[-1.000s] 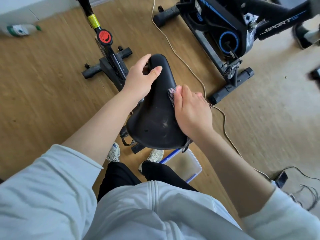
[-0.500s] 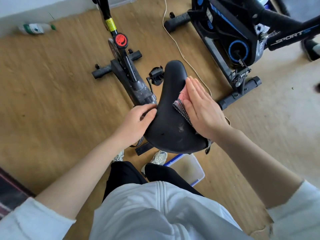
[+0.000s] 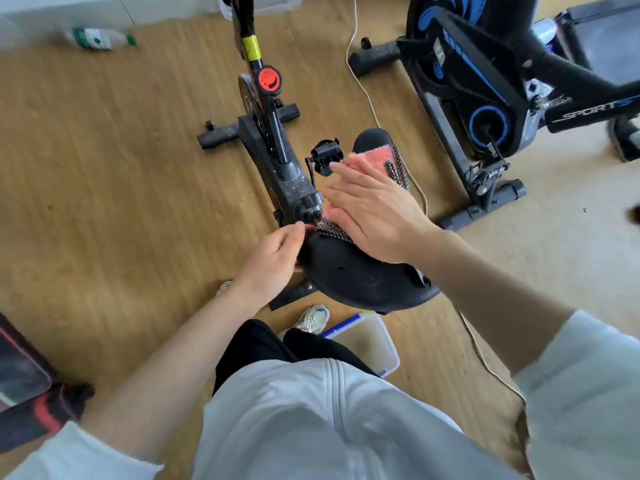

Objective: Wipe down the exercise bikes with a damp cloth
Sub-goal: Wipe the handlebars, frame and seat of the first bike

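Observation:
A black bike saddle (image 3: 363, 278) stands in front of me, its nose pointing away. A pink cloth (image 3: 372, 159) with a dark dotted backing lies spread along the saddle's top. My right hand (image 3: 374, 206) presses flat on the cloth, fingers stretched out and together. My left hand (image 3: 273, 261) grips the saddle's left edge near its wide rear. The bike's black frame (image 3: 277, 161) with a red knob (image 3: 267, 79) runs away from the saddle. A second bike (image 3: 485, 95), black and blue, stands at the right.
A clear plastic tub (image 3: 370, 337) with a blue handle sits on the wooden floor under the saddle, beside my shoes. A white cable (image 3: 367, 95) runs across the floor between the bikes. A plastic bottle (image 3: 97, 38) lies by the far wall. A dark object is at the left edge.
My right hand has slid with the cloth from the saddle's right side up onto its top, toward the nose, and the pink face shows. My left hand moved from the nose back to the left rear edge.

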